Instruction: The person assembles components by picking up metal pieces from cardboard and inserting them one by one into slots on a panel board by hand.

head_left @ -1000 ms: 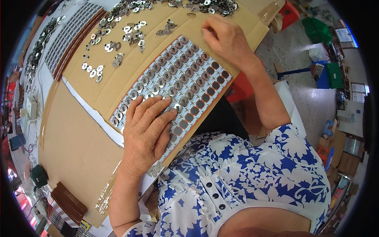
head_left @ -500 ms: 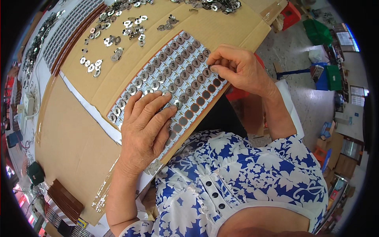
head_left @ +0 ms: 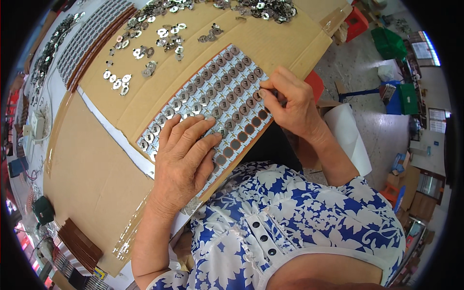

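A long panel (head_left: 199, 189) lies slanted before me, set with rows of small round metal pieces (head_left: 224, 104). Along its near edge runs a row of bare dark round pads (head_left: 235, 144). My left hand (head_left: 186, 152) rests flat across the panel's left part, fingers stretched over the rows and hiding some pieces. At the right end my right hand (head_left: 294, 106) pinches with thumb and forefinger at the end of a row. Between those fingertips a small round metal piece seems to be held, mostly hidden.
Loose metal pieces (head_left: 117, 82) lie scattered on the cardboard (head_left: 270, 43), with a bigger heap (head_left: 270, 9) at the far edge. Stacked panels (head_left: 89, 43) stand at the far left. Brown strips (head_left: 79, 246) lie near left. A red stool (head_left: 314, 87) stands beyond my right hand.
The panel and the loose pieces sit slightly farther right and lower in the picture. My right hand has moved a little right and nearer, still pinching; my left hand shifted along with the panel.
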A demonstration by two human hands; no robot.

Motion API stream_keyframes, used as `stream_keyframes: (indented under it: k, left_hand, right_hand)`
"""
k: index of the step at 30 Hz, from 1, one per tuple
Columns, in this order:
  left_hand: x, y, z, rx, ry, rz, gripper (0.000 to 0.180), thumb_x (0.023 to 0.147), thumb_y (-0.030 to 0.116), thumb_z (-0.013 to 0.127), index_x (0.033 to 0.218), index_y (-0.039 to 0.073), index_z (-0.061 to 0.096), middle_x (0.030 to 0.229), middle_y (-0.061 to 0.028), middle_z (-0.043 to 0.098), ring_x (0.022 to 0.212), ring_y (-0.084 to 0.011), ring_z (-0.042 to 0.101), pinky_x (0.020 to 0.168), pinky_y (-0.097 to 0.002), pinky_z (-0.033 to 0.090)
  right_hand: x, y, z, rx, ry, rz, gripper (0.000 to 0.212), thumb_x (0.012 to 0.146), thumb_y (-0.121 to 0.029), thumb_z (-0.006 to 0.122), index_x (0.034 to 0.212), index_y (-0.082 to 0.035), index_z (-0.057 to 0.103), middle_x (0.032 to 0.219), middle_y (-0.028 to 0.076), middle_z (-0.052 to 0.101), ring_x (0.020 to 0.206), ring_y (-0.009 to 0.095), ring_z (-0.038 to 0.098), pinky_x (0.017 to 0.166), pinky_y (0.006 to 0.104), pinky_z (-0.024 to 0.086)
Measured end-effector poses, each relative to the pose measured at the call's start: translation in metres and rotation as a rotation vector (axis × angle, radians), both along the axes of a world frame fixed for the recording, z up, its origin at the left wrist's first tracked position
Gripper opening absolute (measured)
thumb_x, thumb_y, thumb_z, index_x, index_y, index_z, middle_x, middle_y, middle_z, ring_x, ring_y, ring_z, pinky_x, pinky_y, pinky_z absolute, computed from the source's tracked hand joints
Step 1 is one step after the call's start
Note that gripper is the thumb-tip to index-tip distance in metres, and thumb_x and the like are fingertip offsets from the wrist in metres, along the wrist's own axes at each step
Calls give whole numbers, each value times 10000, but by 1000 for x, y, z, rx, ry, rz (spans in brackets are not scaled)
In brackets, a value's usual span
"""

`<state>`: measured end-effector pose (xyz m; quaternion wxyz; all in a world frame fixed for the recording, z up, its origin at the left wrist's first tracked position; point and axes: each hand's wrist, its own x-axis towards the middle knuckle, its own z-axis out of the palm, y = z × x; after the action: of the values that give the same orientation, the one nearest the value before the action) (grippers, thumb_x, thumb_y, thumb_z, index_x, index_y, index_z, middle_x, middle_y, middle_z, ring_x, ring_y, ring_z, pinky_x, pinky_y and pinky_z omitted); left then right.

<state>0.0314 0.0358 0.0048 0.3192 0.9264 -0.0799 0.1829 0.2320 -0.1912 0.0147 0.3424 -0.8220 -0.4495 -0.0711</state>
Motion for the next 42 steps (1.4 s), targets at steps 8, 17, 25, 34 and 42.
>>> stream_keyframes:
  k: [8, 17, 25, 34, 42]
  left_hand:
    - [3, 0, 0, -7, -19, -7, 326, 881, 36, 780, 1206, 69, 766, 1400, -104, 723, 1343, -338, 655, 1223, -582, 435]
    - [6, 1, 0, -15, -32, -36, 329, 897, 41, 771, 1224, 72, 770, 1411, -109, 723, 1353, -342, 654, 1229, -584, 431]
    - [4, 2, 1, -4, -10, -27, 335, 902, 43, 771, 1236, 65, 770, 1414, -118, 727, 1336, -354, 666, 1225, -592, 436]
    - [4, 1, 1, 25, 17, 0, 324, 922, 39, 778, 1242, 85, 798, 1413, -110, 747, 1351, -352, 672, 1229, -582, 427]
    - [4, 1, 1, 25, 29, 8, 317, 923, 34, 776, 1234, 90, 798, 1404, -105, 750, 1351, -351, 673, 1239, -574, 416]
  right_hand:
    - [24, 22, 5, 50, -33, -72, 58, 941, -52, 781, 937, -26, 729, 792, 104, 692, 679, 250, 695, 637, 383, 552]
    - [143, 94, 7, -167, -227, 337, 230, 1016, -58, 723, 1238, -69, 784, 1090, 108, 713, 933, 277, 717, 865, 388, 572]
    - [131, 27, -8, 174, 568, 64, 179, 1089, -166, 701, 1153, -36, 806, 846, 28, 749, 647, 71, 646, 555, 254, 499]
    - [93, -12, -3, -87, -58, -15, 190, 1040, -91, 715, 1178, 22, 780, 927, 95, 762, 790, 139, 725, 672, 304, 561]
    - [86, -8, 14, -26, 370, -102, 260, 1053, -74, 723, 1296, 1, 778, 941, 18, 685, 774, 77, 623, 709, 255, 519]
